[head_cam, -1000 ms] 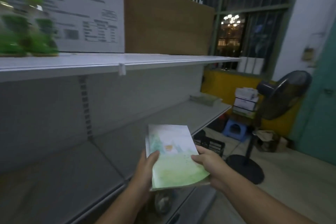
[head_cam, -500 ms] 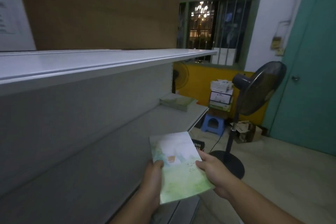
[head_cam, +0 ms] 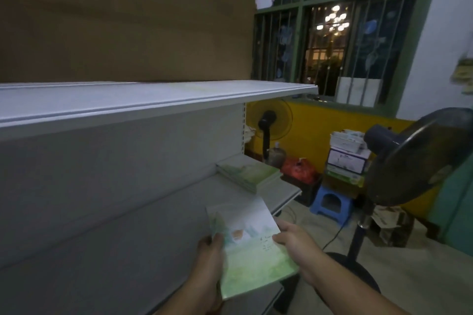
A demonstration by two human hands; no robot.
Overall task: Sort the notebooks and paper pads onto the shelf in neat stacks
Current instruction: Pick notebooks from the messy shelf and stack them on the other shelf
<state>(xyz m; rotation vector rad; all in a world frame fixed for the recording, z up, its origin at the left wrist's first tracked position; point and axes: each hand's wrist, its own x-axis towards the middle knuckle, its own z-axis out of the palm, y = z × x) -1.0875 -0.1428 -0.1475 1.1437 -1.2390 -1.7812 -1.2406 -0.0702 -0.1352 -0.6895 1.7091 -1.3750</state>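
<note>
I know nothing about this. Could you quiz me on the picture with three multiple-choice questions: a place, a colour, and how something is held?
1. Where does the stack of green-covered notebooks lie?
A. at the far end of the lower grey metal shelf
B. on the top shelf
C. on the floor

2. What colour is the small plastic stool on the floor?
A. red
B. blue
C. white

3. How is the pale green paper notebook in front handled?
A. it lies untouched on a shelf
B. it stands propped against the window
C. the left hand and the right hand grip its sides

1 A: the stack rests near that shelf's far edge.
2 B: its seat and legs are blue.
3 C: a thumb lies on the cover at each side.
</note>
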